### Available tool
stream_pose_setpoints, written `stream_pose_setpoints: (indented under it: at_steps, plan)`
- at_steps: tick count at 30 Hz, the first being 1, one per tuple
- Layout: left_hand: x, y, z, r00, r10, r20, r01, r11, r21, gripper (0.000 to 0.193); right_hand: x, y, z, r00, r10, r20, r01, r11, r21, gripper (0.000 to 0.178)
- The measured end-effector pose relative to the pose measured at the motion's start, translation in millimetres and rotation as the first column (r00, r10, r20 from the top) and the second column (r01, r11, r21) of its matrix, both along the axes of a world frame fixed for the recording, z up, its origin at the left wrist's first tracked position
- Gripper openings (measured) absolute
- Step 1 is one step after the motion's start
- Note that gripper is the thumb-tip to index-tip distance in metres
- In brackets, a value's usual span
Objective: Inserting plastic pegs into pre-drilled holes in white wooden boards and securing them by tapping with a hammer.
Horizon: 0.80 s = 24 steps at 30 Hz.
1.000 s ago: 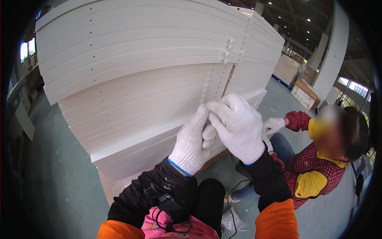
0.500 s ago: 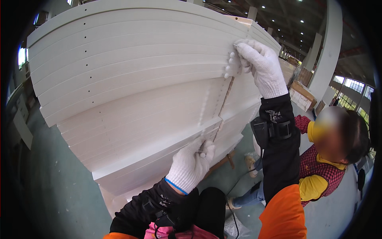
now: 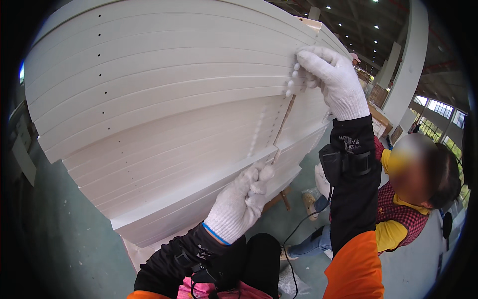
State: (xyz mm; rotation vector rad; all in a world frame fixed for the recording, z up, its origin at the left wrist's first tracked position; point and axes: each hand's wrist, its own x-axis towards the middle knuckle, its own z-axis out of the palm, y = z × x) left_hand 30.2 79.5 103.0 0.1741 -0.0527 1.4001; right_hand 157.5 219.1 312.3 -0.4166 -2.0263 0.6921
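In front of me rises a tall stack of white boards (image 3: 164, 74), their long edges facing me, with small dark holes down the left side. Near the right end, a short column of white round plugs (image 3: 290, 83) sticks out of the edges. My right hand (image 3: 336, 77), in a white knitted glove, has its fingertips curled against the board edges by the top plug; what they pinch is hidden. Lower down, my left hand (image 3: 238, 202), also gloved, is closed with thumb and fingers together beside a lower board's edge. Whatever it holds cannot be made out.
A co-worker in a checked vest (image 3: 406, 219) with yellow sleeves is close on my right, a gloved hand (image 3: 322, 180) near the stack. A black cable (image 3: 290, 234) hangs by my legs. Behind stand a white pillar (image 3: 409, 65) and stacked cartons (image 3: 377, 95).
The right hand has closed in on the board edges at the upper plug, its fingers lower against them. My left hand stays low with its fingers pinched. The view has shifted slightly.
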Motion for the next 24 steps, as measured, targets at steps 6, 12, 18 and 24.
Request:
stream_pose_setpoints:
  at_steps: [6,12,18,24]
  plan:
    - [-2.6,-10.7,30.8,0.992,0.041,-0.120,-0.056,0.991,-0.125,0.021,2.8,2.8,11.7,0.998,0.026,0.052,-0.019,0.991,-0.134,0.026]
    - [-0.3,4.1,42.8,0.998,0.005,-0.059,-0.003,0.999,0.033,0.028,6.1,3.2,6.4,0.995,0.096,0.040,-0.093,0.993,-0.073,0.028]
    - [-3.5,-6.2,53.7,0.986,0.127,-0.109,-0.116,0.988,0.104,0.027,18.0,-69.2,-47.3,0.974,-0.209,0.087,0.200,0.975,0.098,0.023]
    - [15.2,1.8,47.2,0.960,0.214,-0.183,-0.198,0.975,0.099,0.015,14.9,-97.0,-100.5,0.880,-0.411,0.237,0.244,0.820,0.517,0.017]
